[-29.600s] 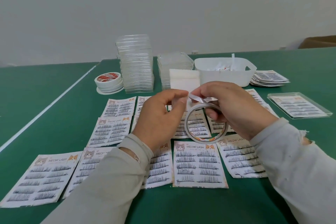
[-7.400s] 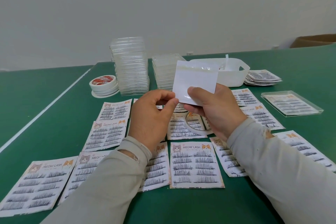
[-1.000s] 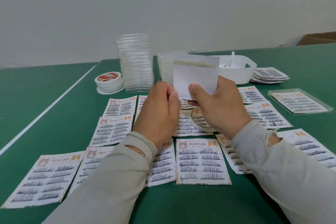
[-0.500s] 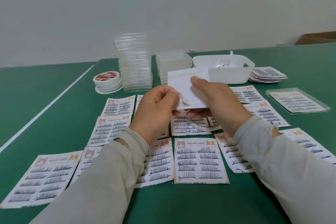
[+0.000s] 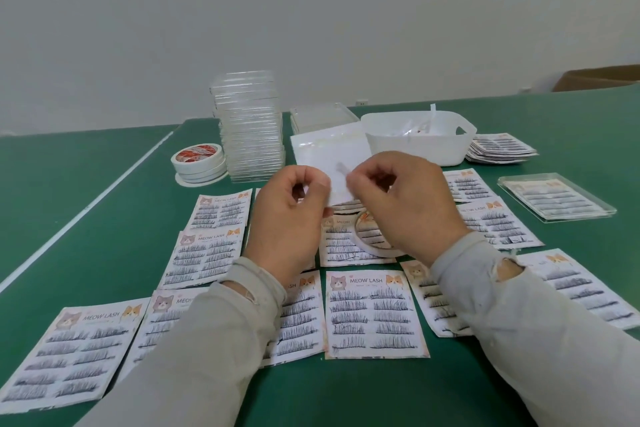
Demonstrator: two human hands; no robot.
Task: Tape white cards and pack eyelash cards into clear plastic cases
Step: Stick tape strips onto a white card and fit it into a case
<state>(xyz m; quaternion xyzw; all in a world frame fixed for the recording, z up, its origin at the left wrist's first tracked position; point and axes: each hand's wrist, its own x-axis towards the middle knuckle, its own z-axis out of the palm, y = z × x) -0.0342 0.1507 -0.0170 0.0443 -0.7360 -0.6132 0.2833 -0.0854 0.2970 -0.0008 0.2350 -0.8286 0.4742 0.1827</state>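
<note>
I hold a white card (image 5: 332,154) above the middle of the table, tilted with its face up. My left hand (image 5: 289,218) pinches the card's lower left edge. My right hand (image 5: 401,204) has curled fingers and pinches a small pale tape strip (image 5: 342,170) on the card's face. Below my right hand a thin tape roll (image 5: 369,244) lies on an eyelash card. Several eyelash cards (image 5: 375,314) printed "MEOW LASH" lie spread on the green table. A tall stack of clear plastic cases (image 5: 249,128) stands behind my left hand.
A shorter stack of clear cases (image 5: 320,116) and a white bin (image 5: 419,146) with scraps stand behind the card. Stacked tape rolls (image 5: 199,163) sit at the left. A pile of eyelash cards (image 5: 500,149) and a packed clear case (image 5: 557,198) lie at the right.
My right hand has let go of the card's edge and now pinches a strip on its face. My left hand holds the card alone, and the card sits a little higher.
</note>
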